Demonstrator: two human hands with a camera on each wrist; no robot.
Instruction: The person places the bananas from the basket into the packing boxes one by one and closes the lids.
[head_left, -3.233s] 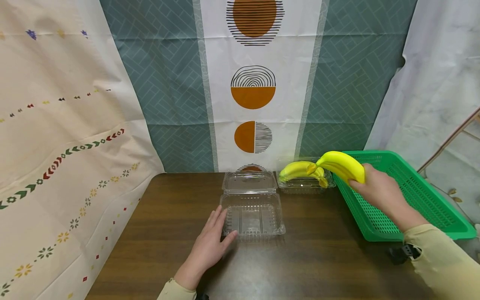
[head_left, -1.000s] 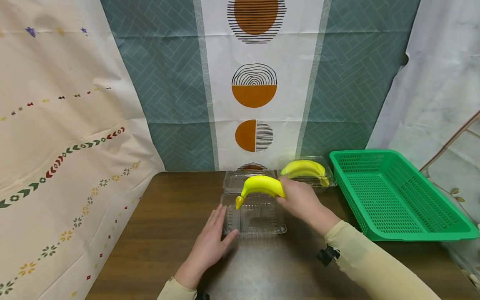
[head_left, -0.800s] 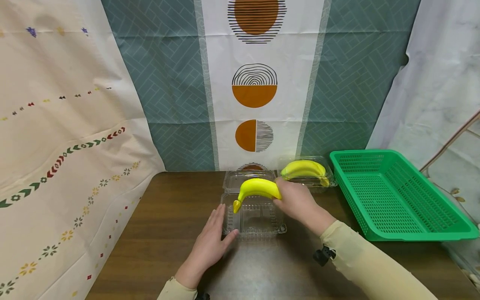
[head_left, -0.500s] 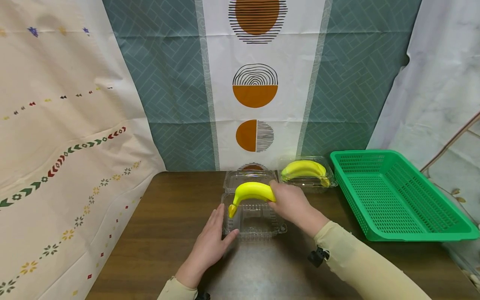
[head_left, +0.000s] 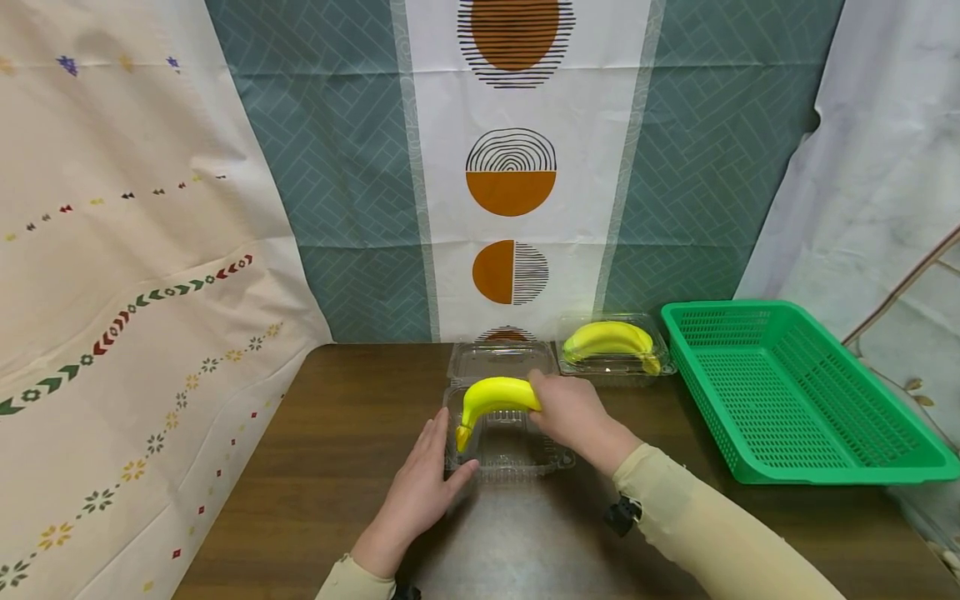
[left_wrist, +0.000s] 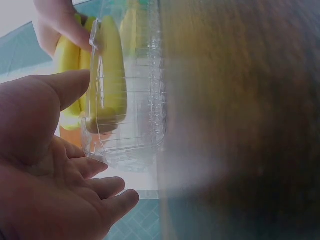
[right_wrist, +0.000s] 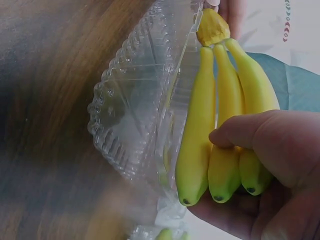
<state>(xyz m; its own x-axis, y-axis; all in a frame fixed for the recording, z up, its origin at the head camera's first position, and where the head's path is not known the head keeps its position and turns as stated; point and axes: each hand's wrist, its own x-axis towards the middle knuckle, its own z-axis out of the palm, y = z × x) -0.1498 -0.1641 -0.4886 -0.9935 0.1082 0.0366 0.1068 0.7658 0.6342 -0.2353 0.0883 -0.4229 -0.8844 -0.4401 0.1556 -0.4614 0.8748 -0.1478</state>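
My right hand (head_left: 573,417) grips a bunch of yellow bananas (head_left: 498,393) by its blunt end, above a lidded clear plastic box (head_left: 517,462) whose lid lies back. In the right wrist view the thumb presses on the bunch of bananas (right_wrist: 227,100), its joined stem pointing away from the palm. The stem hangs at the box's left side. My left hand (head_left: 420,492) rests on the table beside that side, fingers straight; in the left wrist view its thumb and fingertips are at the wall of the plastic box (left_wrist: 142,115).
Behind and to the right stands a closed clear box (head_left: 618,372) with another bunch of bananas (head_left: 609,337) inside. A green plastic basket (head_left: 750,471) sits at the right of the brown table (head_left: 345,417). Cloth hangings (head_left: 360,167) close off the back and sides.
My right hand has brought the bananas from beside the green basket leftward over the open box, and lowered them slightly in the last second. The left hand has stayed put.
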